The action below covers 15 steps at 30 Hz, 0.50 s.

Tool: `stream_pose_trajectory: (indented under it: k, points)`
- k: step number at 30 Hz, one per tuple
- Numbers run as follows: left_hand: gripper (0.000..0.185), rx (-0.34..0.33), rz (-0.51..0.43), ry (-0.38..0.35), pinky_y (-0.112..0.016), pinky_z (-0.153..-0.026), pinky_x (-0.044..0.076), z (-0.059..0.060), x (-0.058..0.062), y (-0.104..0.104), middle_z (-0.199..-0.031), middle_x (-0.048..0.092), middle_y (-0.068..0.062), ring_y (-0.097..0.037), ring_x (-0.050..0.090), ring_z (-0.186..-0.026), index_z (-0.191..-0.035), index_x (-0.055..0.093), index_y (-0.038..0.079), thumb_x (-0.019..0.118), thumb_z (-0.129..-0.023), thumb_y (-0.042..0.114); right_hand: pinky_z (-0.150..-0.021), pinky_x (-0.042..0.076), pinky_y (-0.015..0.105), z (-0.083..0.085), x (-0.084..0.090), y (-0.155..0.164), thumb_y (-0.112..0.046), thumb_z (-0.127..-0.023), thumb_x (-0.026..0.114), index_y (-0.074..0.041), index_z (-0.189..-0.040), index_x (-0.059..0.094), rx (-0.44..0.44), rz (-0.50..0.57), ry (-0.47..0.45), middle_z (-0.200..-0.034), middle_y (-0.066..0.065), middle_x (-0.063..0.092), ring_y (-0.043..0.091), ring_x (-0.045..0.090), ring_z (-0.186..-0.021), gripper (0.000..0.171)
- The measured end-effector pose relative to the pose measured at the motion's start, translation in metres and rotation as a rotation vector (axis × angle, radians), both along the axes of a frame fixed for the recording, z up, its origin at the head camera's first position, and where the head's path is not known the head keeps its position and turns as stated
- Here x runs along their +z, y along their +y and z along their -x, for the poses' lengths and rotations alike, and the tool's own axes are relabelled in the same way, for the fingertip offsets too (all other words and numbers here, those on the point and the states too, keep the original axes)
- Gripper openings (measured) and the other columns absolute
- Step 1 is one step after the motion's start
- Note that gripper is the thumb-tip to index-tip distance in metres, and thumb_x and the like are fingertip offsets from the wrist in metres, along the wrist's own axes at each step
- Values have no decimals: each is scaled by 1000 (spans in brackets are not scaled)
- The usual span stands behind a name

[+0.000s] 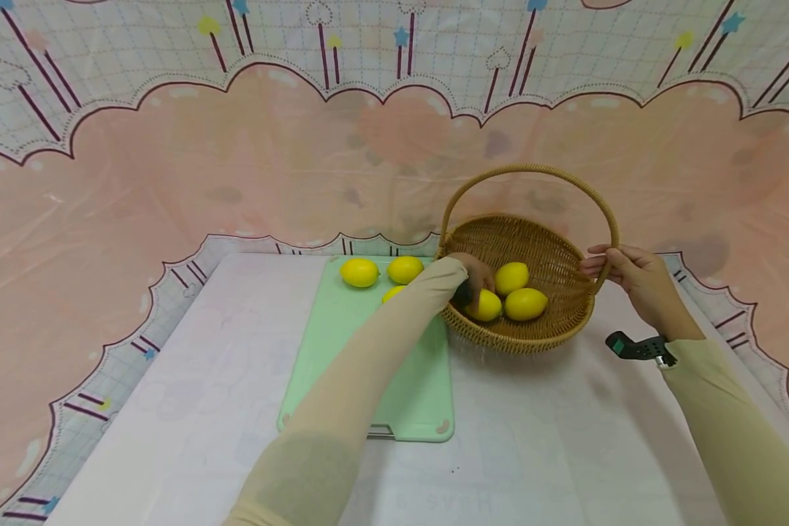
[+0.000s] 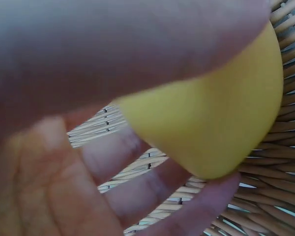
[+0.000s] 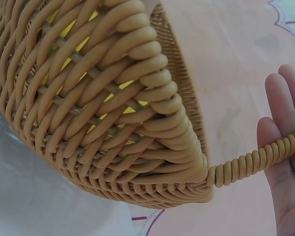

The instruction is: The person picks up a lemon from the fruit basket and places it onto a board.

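- Held lemon (image 1: 488,307): inside the wicker basket (image 1: 519,237), near its left wall; whether it touches the weave, can't tell.
- Left hand (image 1: 478,276): reaches in over the left rim, grips that lemon between thumb and fingers. Wrist view: thumb side across the top, a fingertip against the lower end, wicker behind.
- Rear lemon (image 1: 512,278) and front lemon (image 1: 526,304): also in the basket, just right of the held one.
- Right hand (image 1: 647,285): grips the wrapped basket handle (image 1: 529,169) low on its right side, thumb in front. Handle stands up in an arch.
- Green cutting board (image 1: 408,387): left of the basket, metal bar at its near edge.
- On the board, far end: left lemon (image 1: 359,272), right lemon (image 1: 405,269), plus a third lemon (image 1: 392,293) partly behind the left sleeve (image 1: 368,365).
- Right wrist: black strap (image 1: 638,347).
- White table (image 1: 532,453) underneath; pink patterned sheet (image 1: 289,175) behind.
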<state>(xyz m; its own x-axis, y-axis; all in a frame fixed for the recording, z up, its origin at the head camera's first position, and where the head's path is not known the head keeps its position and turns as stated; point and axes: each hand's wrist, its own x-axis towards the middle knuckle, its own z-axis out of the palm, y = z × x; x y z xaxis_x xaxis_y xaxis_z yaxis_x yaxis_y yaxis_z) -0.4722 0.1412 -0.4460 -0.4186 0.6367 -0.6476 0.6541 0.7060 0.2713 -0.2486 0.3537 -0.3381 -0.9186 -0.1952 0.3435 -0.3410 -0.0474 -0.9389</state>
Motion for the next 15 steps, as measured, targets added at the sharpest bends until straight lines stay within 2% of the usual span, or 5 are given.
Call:
stream_pose_trajectory:
  k: [1,2,9,12,15]
  points:
    - [80,-4,-21,6,-28,-102,41,-1,1,-2,-146,39,9,-11,37,-132,-135,50,30,86,-64,35,-83,52,16,0,0,0,-10,-99,41,-3,-110,66,-1,0,-2,-96,1,73,10,69,-89,28]
    - [78,4,-29,-3,-26,-102,41,-9,10,-5,-145,40,11,-9,38,-131,-134,51,31,86,-64,34,-83,52,16,0,0,0,-10,-99,41,-3,-110,66,-1,2,-4,-96,1,73,10,69,-89,28]
    - [69,97,-121,-42,-26,-104,42,-92,93,-35,-148,40,1,-16,44,-130,-144,40,18,72,-82,16,-83,52,16,1,0,0,-9,-99,41,-2,-110,65,6,15,0,-96,1,73,10,69,-88,28]
    - [66,141,-157,-67,-25,-101,45,-111,112,-40,-149,38,-4,-18,47,-128,-143,41,12,70,-84,9,-83,52,16,2,1,0,-9,-99,41,1,-111,64,0,9,3,-95,2,73,10,69,-88,28]
    - [63,157,-197,-87,-26,-96,48,-118,121,-41,-149,38,-8,-21,47,-128,-140,44,8,70,-83,5,-83,53,16,3,1,0,-10,-99,41,6,-112,61,-8,1,6,-95,1,73,10,69,-88,29]
